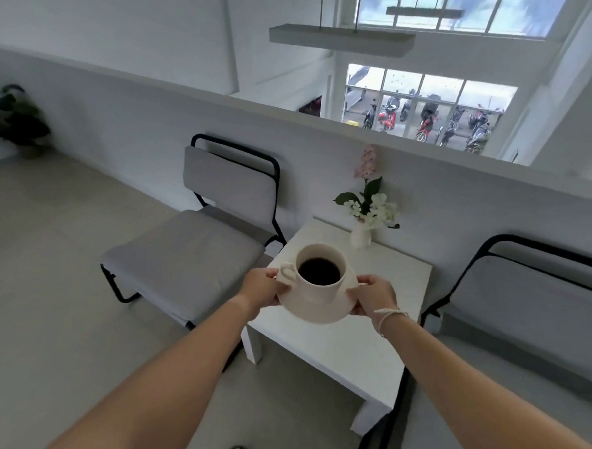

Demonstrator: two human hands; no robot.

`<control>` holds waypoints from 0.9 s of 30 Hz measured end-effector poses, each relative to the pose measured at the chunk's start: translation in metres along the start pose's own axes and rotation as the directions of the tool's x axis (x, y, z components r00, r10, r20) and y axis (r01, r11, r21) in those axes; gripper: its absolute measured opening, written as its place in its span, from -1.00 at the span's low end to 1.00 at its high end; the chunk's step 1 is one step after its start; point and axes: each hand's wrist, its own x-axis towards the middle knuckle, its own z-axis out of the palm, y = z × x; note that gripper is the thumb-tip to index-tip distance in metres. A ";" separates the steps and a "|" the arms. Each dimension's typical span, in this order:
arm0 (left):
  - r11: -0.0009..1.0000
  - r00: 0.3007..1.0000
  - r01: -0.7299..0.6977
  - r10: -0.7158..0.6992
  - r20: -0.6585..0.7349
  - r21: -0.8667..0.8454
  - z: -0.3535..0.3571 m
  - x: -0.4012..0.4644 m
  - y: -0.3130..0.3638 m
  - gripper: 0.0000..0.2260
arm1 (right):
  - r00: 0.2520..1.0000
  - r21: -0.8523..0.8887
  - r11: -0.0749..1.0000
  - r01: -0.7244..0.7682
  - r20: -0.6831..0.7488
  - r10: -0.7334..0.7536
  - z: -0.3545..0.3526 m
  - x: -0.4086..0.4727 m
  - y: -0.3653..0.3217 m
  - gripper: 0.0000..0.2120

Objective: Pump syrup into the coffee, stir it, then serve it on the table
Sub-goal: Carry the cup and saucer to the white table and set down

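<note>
The cup [320,273] of coffee is sitting upright on its saucer [312,309], which the left hand [262,287] and right hand [375,297] are gripping at opposite rims, level, directly above the table [343,343].

Cup [320,273] on saucer [317,309], over table [333,343]; vase [361,236] at 1 o'clock (table's far edge); chairs [197,239] at 9 and 3 o'clock.
</note>
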 end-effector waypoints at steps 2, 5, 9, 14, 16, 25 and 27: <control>1.000 0.999 0.002 -0.003 0.032 0.023 -0.013 0.031 0.000 -0.78 | 0.999 0.021 1.000 -0.024 -0.037 0.024 0.020 0.020 0.005 -0.78; 0.997 0.995 0.018 -0.026 0.097 0.075 -0.032 0.074 0.001 -0.76 | 0.991 0.061 0.996 -0.070 -0.108 0.076 0.048 0.047 0.007 -0.76; 0.991 0.981 0.064 -0.084 0.174 0.117 -0.050 0.128 0.001 -0.75 | 0.975 0.093 0.989 -0.116 -0.181 0.131 0.076 0.078 0.009 -0.69; 0.979 0.971 0.079 -0.118 0.207 0.189 -0.056 0.179 -0.006 -0.75 | 0.950 0.132 0.979 -0.154 -0.252 0.183 0.098 0.111 0.020 -0.70; 0.974 0.965 0.082 -0.131 0.228 0.213 -0.053 0.196 -0.011 -0.75 | 0.941 0.145 0.976 -0.163 -0.275 0.198 0.101 0.123 0.026 -0.67; 0.952 0.952 0.102 -0.177 0.248 0.289 -0.024 0.248 -0.057 -0.72 | 0.915 0.185 0.959 -0.215 -0.305 0.264 0.093 0.164 0.071 -0.69; 0.945 0.951 0.098 -0.181 0.249 0.314 -0.015 0.254 -0.068 -0.72 | 0.910 0.202 0.952 -0.228 -0.304 0.283 0.088 0.171 0.085 -0.70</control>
